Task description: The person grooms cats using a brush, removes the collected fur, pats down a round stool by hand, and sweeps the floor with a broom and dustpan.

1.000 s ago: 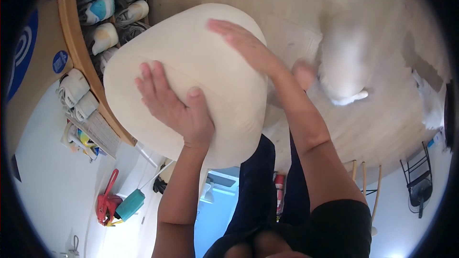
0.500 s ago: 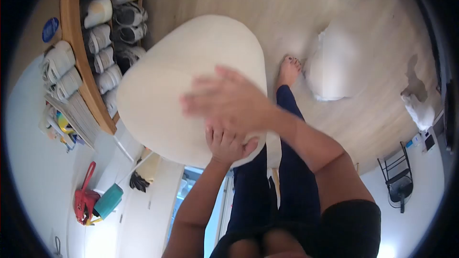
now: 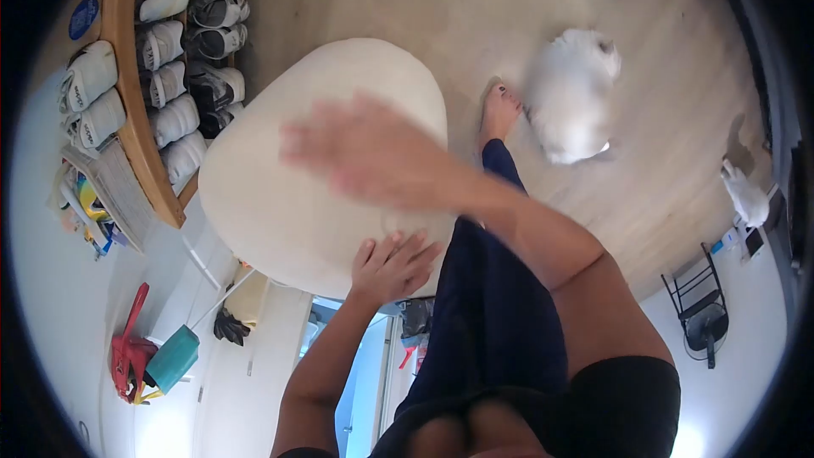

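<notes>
A large cream tabletop with a rounded, three-sided outline fills the space before me, its surface plain and smooth. My right hand is over its middle, blurred by motion; the fingers look stretched out flat and nothing shows in them. Whether the palm touches the surface I cannot tell. At the near edge rests my left hand, fingers spread on the cream surface, holding nothing.
A wooden shoe rack with several shoes stands left. To the right, by my bare foot, a white furry animal lies on the floor. Another white animal is farther right, near a black chair. A red bag is lower left.
My right hand has swept left across the tabletop, away from my left hand. My left hand's fingers show more fully at the near edge. The view has shifted slightly, and the white animal shows more clearly.
</notes>
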Motion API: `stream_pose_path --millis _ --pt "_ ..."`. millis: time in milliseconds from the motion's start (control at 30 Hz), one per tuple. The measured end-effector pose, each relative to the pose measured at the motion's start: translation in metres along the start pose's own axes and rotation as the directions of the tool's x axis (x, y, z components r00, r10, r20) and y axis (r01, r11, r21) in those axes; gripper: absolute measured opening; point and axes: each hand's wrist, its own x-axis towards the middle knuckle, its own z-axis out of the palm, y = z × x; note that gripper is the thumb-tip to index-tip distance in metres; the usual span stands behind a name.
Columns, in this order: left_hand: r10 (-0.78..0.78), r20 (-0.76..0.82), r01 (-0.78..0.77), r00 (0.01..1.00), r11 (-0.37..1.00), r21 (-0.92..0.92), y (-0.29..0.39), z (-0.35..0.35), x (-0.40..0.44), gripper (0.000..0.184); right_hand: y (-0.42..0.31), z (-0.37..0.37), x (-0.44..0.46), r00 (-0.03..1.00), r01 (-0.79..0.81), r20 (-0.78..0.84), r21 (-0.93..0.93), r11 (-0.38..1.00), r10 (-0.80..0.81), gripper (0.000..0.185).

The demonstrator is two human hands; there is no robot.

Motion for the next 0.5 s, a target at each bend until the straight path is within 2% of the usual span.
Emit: stream_pose_path --millis 33,67,100,133,167,200,233,267,333,367,400,433,467,500 --pt "0.045 0.09 -0.039 0.995 0.997 -0.072 -0.001 0.002 -0.017 0.046 -0.006 0.015 -0.012 1.0 -0.004 -0.004 -0.001 1.0 0.004 0.054" --pt "-0.349 -0.08 0.27 0.933 0.833 -0.483 0.005 0.013 -0.03 0.05 -0.005 0.037 -0.028 0.999 0.038 0.017 -0.022 0.999 -0.038 0.054" --pt "-0.564 -0.083 0.447 0.821 0.728 -0.52 -0.002 0.002 -0.022 0.054 -0.003 0.061 -0.04 0.997 0.075 0.04 -0.028 0.997 -0.074 0.055" --pt "-0.746 -0.081 0.578 0.661 0.575 -0.578 -0.01 -0.009 -0.013 0.058 0.0 0.081 -0.046 0.997 0.068 0.046 0.003 0.998 -0.068 0.055" --pt "-0.752 -0.131 0.706 0.647 0.654 -0.272 -0.04 -0.028 0.028 0.062 0.01 0.097 -0.049 0.999 -0.05 0.004 0.087 0.995 0.049 0.051" --pt "-0.747 -0.146 0.733 0.649 0.665 -0.143 -0.05 -0.016 0.034 0.062 0.025 0.111 -0.051 0.985 -0.164 -0.033 0.163 0.973 0.171 0.05" --pt "-0.736 -0.169 0.745 0.655 0.667 -0.013 -0.056 -0.008 0.035 0.063 0.057 0.129 -0.058 0.961 -0.226 -0.07 0.353 0.908 0.267 0.05" --pt "-0.732 -0.175 0.742 0.659 0.67 -0.011 -0.059 -0.004 0.032 0.063 0.102 0.148 -0.068 0.929 -0.26 -0.092 0.527 0.809 0.359 0.049" --pt "-0.696 -0.213 0.705 0.686 0.708 -0.042 -0.061 -0.003 0.017 0.063 0.201 0.197 -0.1 0.793 -0.555 -0.026 0.381 0.739 0.609 0.056" --pt "-0.7 -0.201 0.709 0.685 0.704 -0.034 -0.058 -0.005 0.01 0.063 0.197 0.173 -0.104 0.659 -0.74 0.123 -0.072 0.669 0.742 0.057" --pt "-0.691 -0.216 0.703 0.69 0.711 -0.028 -0.061 -0.002 0.011 0.062 0.192 0.145 -0.093 0.472 -0.703 0.157 -0.526 0.477 0.868 0.057" --pt "-0.683 -0.231 0.697 0.693 0.717 -0.026 -0.064 0.0 0.012 0.062 0.195 0.151 -0.083 0.519 -0.851 0.004 -0.09 0.517 0.855 0.057" --pt "-0.69 -0.225 0.703 0.688 0.71 -0.032 -0.064 0.0 0.009 0.062 0.192 0.161 -0.075 0.49 -0.784 -0.143 0.358 0.507 0.86 0.057" --pt "-0.686 -0.234 0.704 0.689 0.71 -0.013 -0.064 0.001 0.008 0.06 0.163 0.16 -0.065 0.637 -0.681 -0.145 0.355 0.64 0.757 0.057"
